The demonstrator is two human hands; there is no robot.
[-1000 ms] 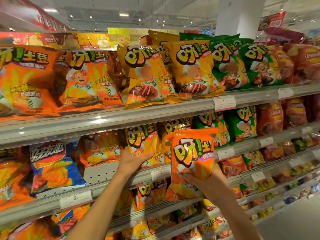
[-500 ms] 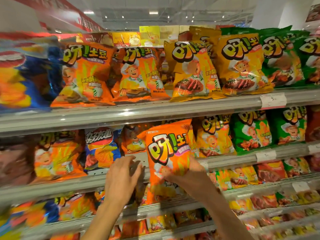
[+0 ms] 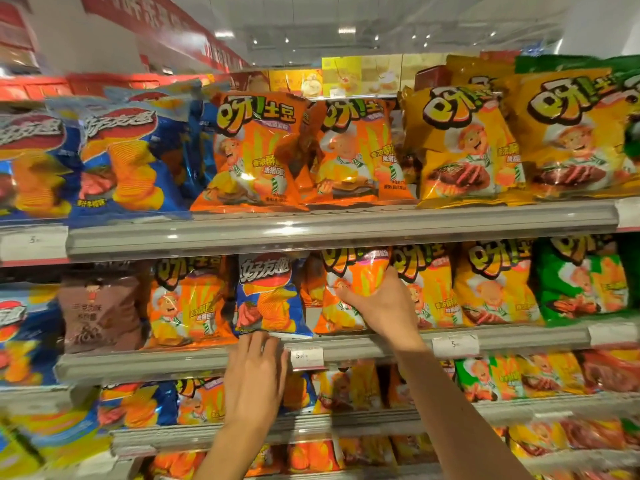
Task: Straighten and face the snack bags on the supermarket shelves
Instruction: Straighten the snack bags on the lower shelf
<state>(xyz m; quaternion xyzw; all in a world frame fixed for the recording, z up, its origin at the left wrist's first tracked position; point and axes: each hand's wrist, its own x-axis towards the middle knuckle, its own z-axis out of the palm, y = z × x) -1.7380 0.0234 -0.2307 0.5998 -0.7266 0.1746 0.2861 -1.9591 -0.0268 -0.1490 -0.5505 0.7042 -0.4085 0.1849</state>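
While your right hand [image 3: 377, 306] grips the orange bag [image 3: 356, 289] upright on the middle shelf [image 3: 173, 363], just right of the blue bag [image 3: 270, 299], your left hand [image 3: 258, 372] lies w/ fingers relaxed on the shelf edge. Its fingertips touch the blue bag's bottom, beside the price tag [image 3: 306, 357].

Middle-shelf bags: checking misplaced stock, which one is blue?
The blue bag with the red logo, directly above the left hand, flanked by orange bags on both sides.

A white price tag [image 3: 307, 357] sits on the shelf rail; red banners [image 3: 152, 20] hang above, ceiling lights [image 3: 224, 34] glow overhead.
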